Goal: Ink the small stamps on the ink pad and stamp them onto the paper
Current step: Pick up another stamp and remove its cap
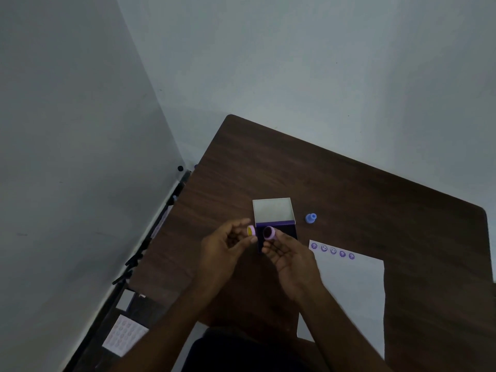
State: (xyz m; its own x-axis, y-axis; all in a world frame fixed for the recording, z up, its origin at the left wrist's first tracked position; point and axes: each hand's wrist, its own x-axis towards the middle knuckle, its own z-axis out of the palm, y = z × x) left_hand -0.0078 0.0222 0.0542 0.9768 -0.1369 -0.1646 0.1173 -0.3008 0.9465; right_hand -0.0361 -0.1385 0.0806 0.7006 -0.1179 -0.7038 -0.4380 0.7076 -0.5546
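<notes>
Both hands hide much of the open ink pad (276, 229): the left hand (224, 251) pinches a yellow-faced cap (251, 230), the right hand (291, 257) grips a purple stamp (269, 233), while a blue stamp (310, 218) stands beyond the paper (354, 285).

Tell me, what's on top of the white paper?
Five purple round stamp prints sit in a row along the white paper sheet's far edge. The right hand and its arm cover the paper's left part, hiding anything there.

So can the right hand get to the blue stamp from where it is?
Probably yes: the blue stamp stands alone on bare table beyond the right hand, but its fingers already hold a purple stamp.
</notes>
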